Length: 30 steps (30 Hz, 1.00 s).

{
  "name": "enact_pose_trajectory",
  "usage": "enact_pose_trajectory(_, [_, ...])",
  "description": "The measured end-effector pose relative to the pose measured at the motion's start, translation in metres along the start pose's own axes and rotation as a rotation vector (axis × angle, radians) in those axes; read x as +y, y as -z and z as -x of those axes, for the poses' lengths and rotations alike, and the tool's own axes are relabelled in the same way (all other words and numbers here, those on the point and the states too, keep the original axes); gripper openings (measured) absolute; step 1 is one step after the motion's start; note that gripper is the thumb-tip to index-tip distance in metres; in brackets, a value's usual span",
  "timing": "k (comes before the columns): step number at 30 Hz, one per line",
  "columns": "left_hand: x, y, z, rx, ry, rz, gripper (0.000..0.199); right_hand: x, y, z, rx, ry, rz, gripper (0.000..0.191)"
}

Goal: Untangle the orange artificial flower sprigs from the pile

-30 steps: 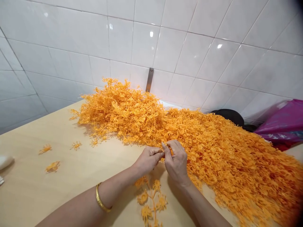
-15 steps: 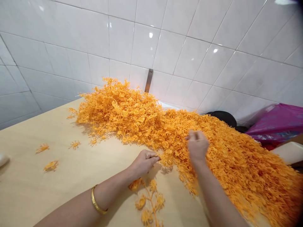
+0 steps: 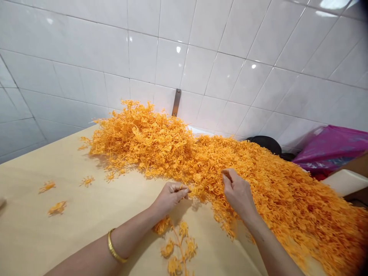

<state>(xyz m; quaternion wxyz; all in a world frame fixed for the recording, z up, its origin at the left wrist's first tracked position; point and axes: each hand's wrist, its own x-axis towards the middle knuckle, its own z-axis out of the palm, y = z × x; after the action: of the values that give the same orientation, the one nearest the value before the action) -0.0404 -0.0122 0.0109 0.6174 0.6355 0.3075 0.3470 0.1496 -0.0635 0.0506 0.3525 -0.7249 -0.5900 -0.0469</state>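
My left hand (image 3: pixel 171 197), with a gold bangle at the wrist, is closed in a pinch on a thin orange plastic sprig at the near edge of the pile. My right hand (image 3: pixel 238 191) is over the big pile of orange plastic sprigs (image 3: pixel 273 184), thumb and fingers drawn together; whatever may be between the fingertips is too small to make out. Below my left hand lies an orange stem with several flower-like heads (image 3: pixel 179 247) on the table.
Loose orange pieces (image 3: pixel 57 207) lie on the pale table (image 3: pixel 94 222) at left. A tiled wall (image 3: pixel 143 57) with a metal bracket (image 3: pixel 176 102) stands behind. At right are a purple bag (image 3: pixel 324 147), a black round object (image 3: pixel 267 143) and a white block (image 3: pixel 345 182).
My right hand has lowered slightly and turned, with its thumb now showing. My left hand keeps its pinch in nearly the same place. The view has shifted a little.
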Motion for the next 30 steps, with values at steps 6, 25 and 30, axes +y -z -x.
enact_pose_trajectory(6, [-0.001,0.002,-0.004,-0.044,-0.078,0.020,0.028,-0.026,-0.018,-0.002,-0.301,0.032,-0.410,0.036])
enact_pose_trajectory(25, [-0.009,0.002,-0.003,-0.103,0.137,0.009,0.025,0.005,-0.010,-0.012,0.315,-0.262,-0.548,0.023])
enact_pose_trajectory(30, [-0.004,0.005,-0.005,0.002,0.140,0.199,0.024,0.020,-0.007,-0.010,0.308,-0.064,-0.235,0.015])
